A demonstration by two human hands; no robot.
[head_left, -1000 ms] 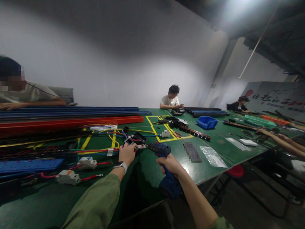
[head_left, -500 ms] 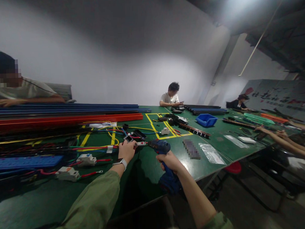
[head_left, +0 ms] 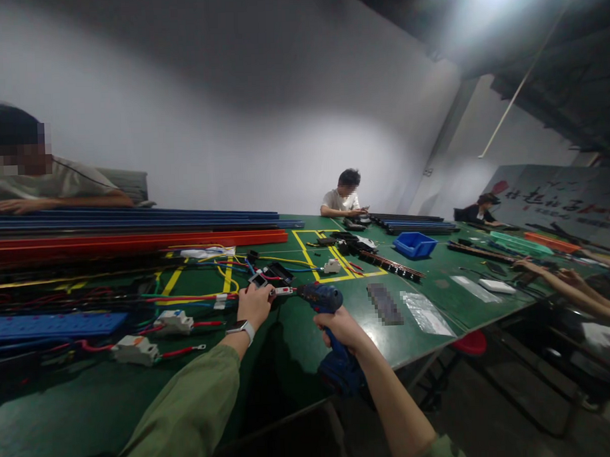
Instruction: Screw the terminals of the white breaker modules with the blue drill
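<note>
My left hand (head_left: pixel 256 305), with a watch on its wrist, is closed on a small white circuit breaker (head_left: pixel 283 291) that has a red mark. Red wires run from the left toward that hand, whose fingers partly hide the breaker. My right hand (head_left: pixel 341 326) is wrapped round the grip of a blue cordless drill (head_left: pixel 323 296). The drill points left, its tip at the breaker's right end; whether it meets a screw is too small to tell. Two white breakers (head_left: pixel 135 350) with red leads lie left of my left hand.
Long red (head_left: pixel 225 238) and blue rails lie along the back left. A blue power strip (head_left: pixel 55 325) is at the left. Right of the drill are a dark blurred-out object (head_left: pixel 384 304), a plastic bag (head_left: pixel 428 314) and a blue bin (head_left: pixel 414 245). Several people sit around the table.
The view has shifted slightly, so the far things sit a little lower. Both hands keep their hold, with the drill tip still at the circuit breaker.
</note>
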